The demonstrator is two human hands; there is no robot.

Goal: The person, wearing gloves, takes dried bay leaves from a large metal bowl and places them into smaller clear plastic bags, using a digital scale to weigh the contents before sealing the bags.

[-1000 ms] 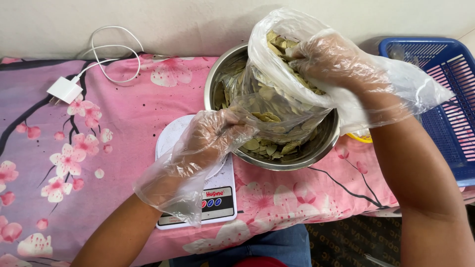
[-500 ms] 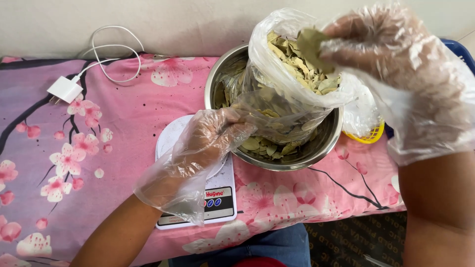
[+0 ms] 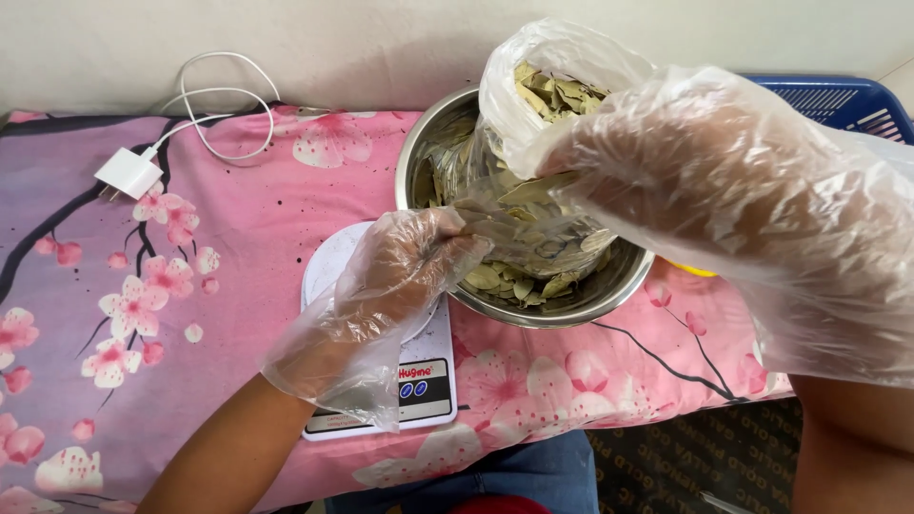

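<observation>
- While both hands wear loose clear plastic gloves, the head view shows the left hand [image 3: 405,271] pinching the lower side of a clear plastic bag [image 3: 533,143] stuffed with dried bay leaves [image 3: 552,90].
- The right hand [image 3: 685,171] is closed on the bag's upper part, close to the camera; the bag stands roughly upright, mouth up, inside a steel mixing bowl [image 3: 609,295] that holds more leaves.
- The bag lies ahead of the left hand and just left of the right hand, touching both.
- A white digital kitchen scale [image 3: 419,390], with a small red-and-white label by its buttons, sits under the left wrist, touching the bowl.
- A pink blossom-print cloth [image 3: 190,238] covers the table; a white charger [image 3: 129,173] lies far left, a blue plastic basket [image 3: 847,100] far right.
</observation>
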